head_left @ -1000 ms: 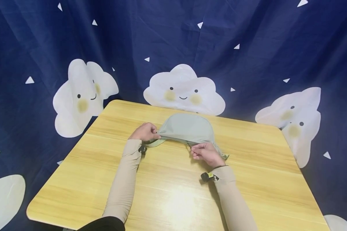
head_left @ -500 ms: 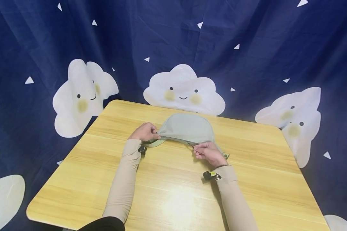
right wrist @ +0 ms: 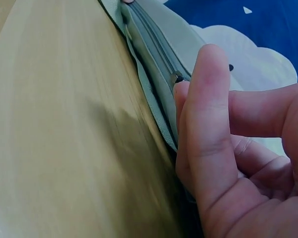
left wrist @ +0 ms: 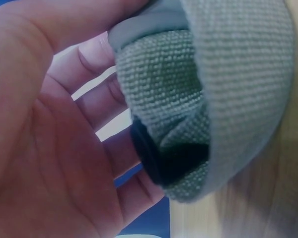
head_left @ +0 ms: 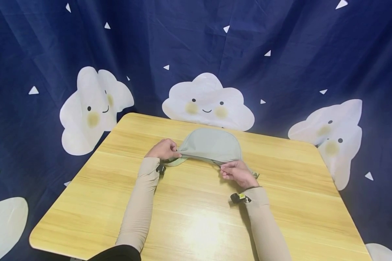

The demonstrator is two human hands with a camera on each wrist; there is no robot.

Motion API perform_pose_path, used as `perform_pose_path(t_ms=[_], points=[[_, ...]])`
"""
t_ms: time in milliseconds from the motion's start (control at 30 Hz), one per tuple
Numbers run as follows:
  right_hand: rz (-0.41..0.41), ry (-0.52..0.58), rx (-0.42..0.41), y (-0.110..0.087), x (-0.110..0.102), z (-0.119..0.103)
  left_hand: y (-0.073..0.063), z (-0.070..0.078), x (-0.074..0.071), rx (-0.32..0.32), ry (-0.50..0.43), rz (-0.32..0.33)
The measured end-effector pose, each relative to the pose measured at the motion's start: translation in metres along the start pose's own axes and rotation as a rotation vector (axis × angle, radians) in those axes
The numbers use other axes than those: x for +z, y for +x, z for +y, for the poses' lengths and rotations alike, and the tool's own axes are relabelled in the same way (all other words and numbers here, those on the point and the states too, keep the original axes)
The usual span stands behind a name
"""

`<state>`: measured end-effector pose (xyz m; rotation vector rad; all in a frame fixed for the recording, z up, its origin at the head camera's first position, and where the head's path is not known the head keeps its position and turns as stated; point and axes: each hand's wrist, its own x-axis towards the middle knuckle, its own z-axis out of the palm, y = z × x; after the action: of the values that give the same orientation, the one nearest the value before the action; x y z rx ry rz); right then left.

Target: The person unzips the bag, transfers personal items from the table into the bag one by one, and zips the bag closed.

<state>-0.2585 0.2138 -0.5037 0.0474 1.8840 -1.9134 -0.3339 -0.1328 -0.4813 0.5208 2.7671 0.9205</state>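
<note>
A pale grey-green waist bag (head_left: 212,145) lies on the table with its zipped edge toward me. My left hand (head_left: 163,149) pinches the bag's left end; in the left wrist view a looped webbing strap (left wrist: 243,84) with a black piece hangs beside the palm. At the right part of the zipped edge, my right hand (head_left: 237,173) pinches the zipper pull between thumb and fingers. The right wrist view shows the dark zipper slider (right wrist: 177,77) just at those fingertips, with the zipper (right wrist: 151,29) running away toward the left hand. The pull tab itself is mostly covered by the fingers.
A wood-grain table (head_left: 189,203) carries the bag. Behind it hangs a dark blue curtain (head_left: 196,47) with printed white clouds and small triangles. A strap end (head_left: 256,175) sticks out past the right hand. Small wrist cameras are strapped to both forearms.
My right hand has moved slightly to the right along the zipped edge, more in the first half second than after. The left hand keeps its place on the bag's end.
</note>
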Motion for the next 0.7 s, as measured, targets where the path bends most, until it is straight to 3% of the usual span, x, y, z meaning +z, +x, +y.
perform_pose_path(t_ms=[700], points=[[0.033, -0.008, 0.011, -0.0035, -0.0014, -0.0023, -0.0036, 0.0036, -0.0006, -0.004, -0.012, 0.010]])
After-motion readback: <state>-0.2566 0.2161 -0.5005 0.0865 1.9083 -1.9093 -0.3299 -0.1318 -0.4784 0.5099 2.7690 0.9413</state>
